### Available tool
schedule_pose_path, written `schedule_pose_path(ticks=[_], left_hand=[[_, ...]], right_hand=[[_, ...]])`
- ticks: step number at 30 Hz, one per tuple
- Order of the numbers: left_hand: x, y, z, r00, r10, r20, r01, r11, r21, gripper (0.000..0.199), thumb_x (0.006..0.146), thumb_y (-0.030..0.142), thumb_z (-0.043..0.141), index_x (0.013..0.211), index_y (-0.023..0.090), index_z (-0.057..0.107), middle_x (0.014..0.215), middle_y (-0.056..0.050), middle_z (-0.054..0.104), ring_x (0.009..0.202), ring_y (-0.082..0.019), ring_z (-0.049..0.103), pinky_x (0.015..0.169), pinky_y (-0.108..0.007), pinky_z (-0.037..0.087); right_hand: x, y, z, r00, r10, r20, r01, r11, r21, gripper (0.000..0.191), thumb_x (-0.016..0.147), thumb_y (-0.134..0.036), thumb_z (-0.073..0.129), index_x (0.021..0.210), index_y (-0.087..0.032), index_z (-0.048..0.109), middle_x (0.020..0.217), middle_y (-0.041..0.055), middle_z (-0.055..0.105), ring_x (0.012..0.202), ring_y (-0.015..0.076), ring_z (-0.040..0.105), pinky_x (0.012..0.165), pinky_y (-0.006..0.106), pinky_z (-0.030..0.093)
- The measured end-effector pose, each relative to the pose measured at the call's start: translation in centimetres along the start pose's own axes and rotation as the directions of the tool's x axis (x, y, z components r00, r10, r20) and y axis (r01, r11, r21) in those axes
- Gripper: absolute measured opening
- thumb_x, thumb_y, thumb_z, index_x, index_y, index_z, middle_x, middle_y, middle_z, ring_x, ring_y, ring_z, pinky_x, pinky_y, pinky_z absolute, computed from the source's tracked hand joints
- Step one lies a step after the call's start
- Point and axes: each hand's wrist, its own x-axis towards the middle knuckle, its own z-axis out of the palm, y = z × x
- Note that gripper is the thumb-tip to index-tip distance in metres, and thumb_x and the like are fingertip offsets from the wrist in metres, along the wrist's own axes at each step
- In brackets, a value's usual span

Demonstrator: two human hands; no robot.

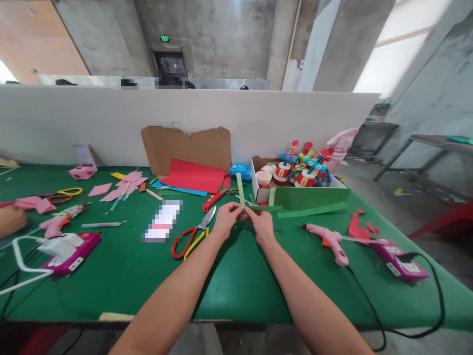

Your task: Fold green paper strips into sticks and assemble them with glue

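Note:
My left hand point(228, 218) and my right hand point(261, 223) meet over the middle of the green table, fingertips pinched close together. Between them they hold green paper strips: a light green strip point(240, 188) rises from the fingers, and a darker strip point(268, 208) reaches out to the right. How the strips join at the fingertips is hidden. Just left of my left hand lie scissors point(192, 239) with red and yellow handles, blades pointing away. Behind it rest red-handled pliers point(214, 198).
A pink glue gun point(328, 239) lies at right beside a purple power strip point(401, 261) with a trailing cable. A box point(310, 198) of paper-cup figures stands behind my right hand. Red paper point(195, 176) leans at the back. Another person's hand point(11, 220) is at far left.

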Motion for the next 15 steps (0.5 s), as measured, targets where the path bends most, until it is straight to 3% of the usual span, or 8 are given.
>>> schedule_pose_path(ticks=[7, 11, 15], left_hand=[[0.16, -0.08, -0.06, 1.000, 0.000, -0.021, 0.000, 1.000, 0.012, 0.032, 0.052, 0.039, 0.078, 0.062, 0.013, 0.062, 0.053, 0.003, 0.056, 0.049, -0.008, 0.048, 0.051, -0.023, 0.038], [0.21, -0.08, 0.00, 0.998, -0.028, -0.049, 0.023, 0.995, -0.098, 0.034, 0.048, 0.037, 0.080, 0.062, 0.014, 0.061, 0.054, 0.003, 0.057, 0.049, -0.007, 0.049, 0.052, -0.022, 0.039], [0.06, 0.11, -0.06, 0.996, -0.079, -0.027, 0.073, 0.981, -0.180, 0.036, 0.047, 0.036, 0.082, 0.063, 0.013, 0.060, 0.055, 0.003, 0.057, 0.048, -0.006, 0.048, 0.051, -0.021, 0.039]], right_hand=[[0.27, 0.20, -0.19, 1.000, 0.018, 0.023, -0.019, 1.000, 0.020, 0.025, 0.052, -0.034, 0.079, 0.059, -0.014, 0.066, 0.049, -0.0008, 0.061, 0.047, 0.0119, 0.054, 0.053, 0.026, 0.045], [0.59, 0.32, -0.55, 0.990, 0.054, 0.130, -0.065, 0.994, 0.083, 0.026, 0.048, -0.028, 0.083, 0.064, -0.015, 0.066, 0.057, -0.0003, 0.065, 0.052, 0.0122, 0.058, 0.059, 0.027, 0.050], [0.88, 0.63, -0.76, 0.982, 0.133, 0.134, -0.156, 0.972, 0.174, 0.025, 0.048, -0.023, 0.083, 0.062, -0.016, 0.063, 0.057, -0.0024, 0.065, 0.053, 0.0096, 0.058, 0.060, 0.025, 0.052]])
